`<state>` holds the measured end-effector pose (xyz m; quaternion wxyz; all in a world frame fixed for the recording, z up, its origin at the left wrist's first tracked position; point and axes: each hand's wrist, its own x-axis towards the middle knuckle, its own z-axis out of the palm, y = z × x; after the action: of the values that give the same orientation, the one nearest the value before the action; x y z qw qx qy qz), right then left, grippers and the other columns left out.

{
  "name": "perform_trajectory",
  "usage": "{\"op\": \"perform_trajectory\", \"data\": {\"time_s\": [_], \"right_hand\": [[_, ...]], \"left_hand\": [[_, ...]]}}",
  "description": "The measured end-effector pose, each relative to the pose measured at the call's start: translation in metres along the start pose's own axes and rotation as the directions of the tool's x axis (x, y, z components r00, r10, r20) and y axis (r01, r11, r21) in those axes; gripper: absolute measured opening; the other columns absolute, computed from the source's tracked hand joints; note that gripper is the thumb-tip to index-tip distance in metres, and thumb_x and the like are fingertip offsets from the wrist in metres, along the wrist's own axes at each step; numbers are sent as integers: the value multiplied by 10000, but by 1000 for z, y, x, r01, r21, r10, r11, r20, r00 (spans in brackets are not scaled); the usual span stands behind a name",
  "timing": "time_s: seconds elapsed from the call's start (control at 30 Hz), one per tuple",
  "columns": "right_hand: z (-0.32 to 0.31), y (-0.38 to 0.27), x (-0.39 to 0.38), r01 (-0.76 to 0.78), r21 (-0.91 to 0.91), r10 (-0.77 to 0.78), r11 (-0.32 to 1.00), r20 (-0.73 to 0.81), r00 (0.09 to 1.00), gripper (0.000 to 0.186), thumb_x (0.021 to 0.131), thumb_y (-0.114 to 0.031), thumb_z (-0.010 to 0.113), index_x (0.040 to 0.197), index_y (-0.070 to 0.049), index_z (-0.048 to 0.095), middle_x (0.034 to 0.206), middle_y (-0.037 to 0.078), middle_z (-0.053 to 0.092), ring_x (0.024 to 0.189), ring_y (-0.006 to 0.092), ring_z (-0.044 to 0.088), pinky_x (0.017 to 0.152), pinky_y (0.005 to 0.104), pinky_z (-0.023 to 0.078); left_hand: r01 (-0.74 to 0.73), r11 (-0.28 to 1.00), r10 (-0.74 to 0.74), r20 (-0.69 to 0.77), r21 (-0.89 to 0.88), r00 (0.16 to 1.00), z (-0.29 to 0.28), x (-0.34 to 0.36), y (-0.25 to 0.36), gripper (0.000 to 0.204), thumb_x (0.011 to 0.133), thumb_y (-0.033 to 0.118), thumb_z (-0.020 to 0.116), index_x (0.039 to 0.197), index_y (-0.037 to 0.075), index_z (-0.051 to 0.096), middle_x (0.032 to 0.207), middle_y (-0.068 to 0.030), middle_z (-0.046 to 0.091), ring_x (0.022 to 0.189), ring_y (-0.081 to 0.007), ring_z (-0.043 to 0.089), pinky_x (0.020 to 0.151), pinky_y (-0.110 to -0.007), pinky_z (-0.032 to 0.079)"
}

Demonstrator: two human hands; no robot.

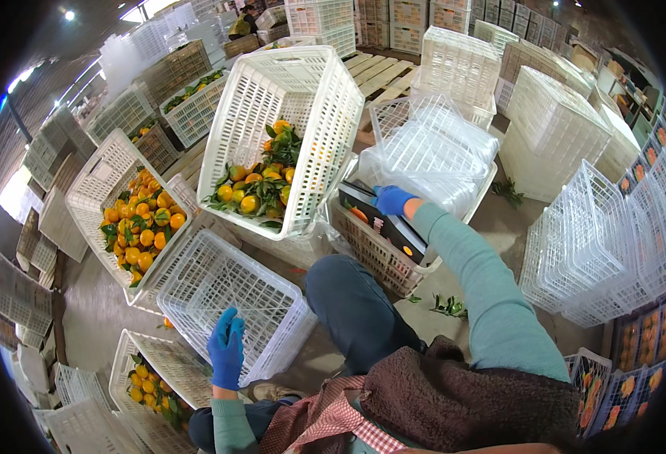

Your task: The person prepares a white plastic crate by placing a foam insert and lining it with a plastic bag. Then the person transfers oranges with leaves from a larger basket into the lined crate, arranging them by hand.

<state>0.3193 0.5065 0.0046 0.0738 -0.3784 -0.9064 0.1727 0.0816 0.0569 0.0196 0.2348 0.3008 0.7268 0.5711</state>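
To the left of the clear crate (234,280), and just beside it, a white slatted crate (91,189) tilts with its mouth toward the person, heaped with orange citrus fruit (147,216) and green leaves. On the clear crate's near left side stands another white crate (172,356), with more fruit (147,384) and leaves inside.

The left hand (225,352), in a blue glove, hangs over the clear crate's near left edge — its fingers loosely bent and a little apart, with nothing seen between them. Whether it touches the rim cannot be told. The clear crate itself lies right under this hand, its mouth upward, the lattice of its bottom showing.

Beyond the clear crate, a tall white crate (314,151) leans toward the person, with leafy fruit (251,188) gathered in its lower part.

To the right of the clear crate, past the person's knee, a beige crate (371,261) holds black printed sheets (405,236) on edge. The right hand (395,200), also gloved, is at their upper edge, fingers bent inward; the sheets run from beneath it toward the person — how firmly it pinches them cannot be told. Farther right of the clear crate stand nested clear crates (582,250).
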Motion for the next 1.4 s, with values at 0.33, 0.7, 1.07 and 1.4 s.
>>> {"op": "perform_trajectory", "data": {"time_s": [0.33,0.7,1.07,1.4], "right_hand": [[4,46,-31,-374,746,159,551,346,925,474,846,-474,637,988,-24,686,882,62,660,742,118,606,695,277,507],[-2,23,-29,-357,571,243,739,269,932,458,875,-491,594,716,-65,645,647,12,550,565,106,492,540,253,401],[-25,-5,-38,-430,647,210,630,392,896,491,868,-505,594,999,-44,701,903,99,686,766,147,633,712,252,503],[-25,-5,-44,-502,795,56,341,516,855,459,917,-474,523,1096,-67,642,904,84,675,764,151,623,726,257,499]], "left_hand": [[34,992,-36,-16,-122,999,-6,-3,-30,304,936,81,535,1222,-21,553,957,-63,634,820,-111,599,736,-251,497],[65,998,-65,33,-5,997,9,-4,-37,308,934,88,538,1224,-14,554,945,-67,638,803,-115,596,715,-259,501],[125,991,-129,99,45,987,27,-16,-37,293,913,58,546,1194,-20,575,932,-72,647,816,-111,604,745,-240,493],[136,985,-146,100,107,984,33,-20,-33,309,906,80,557,1194,-30,572,1009,-114,651,887,-149,624,792,-261,491]]}}
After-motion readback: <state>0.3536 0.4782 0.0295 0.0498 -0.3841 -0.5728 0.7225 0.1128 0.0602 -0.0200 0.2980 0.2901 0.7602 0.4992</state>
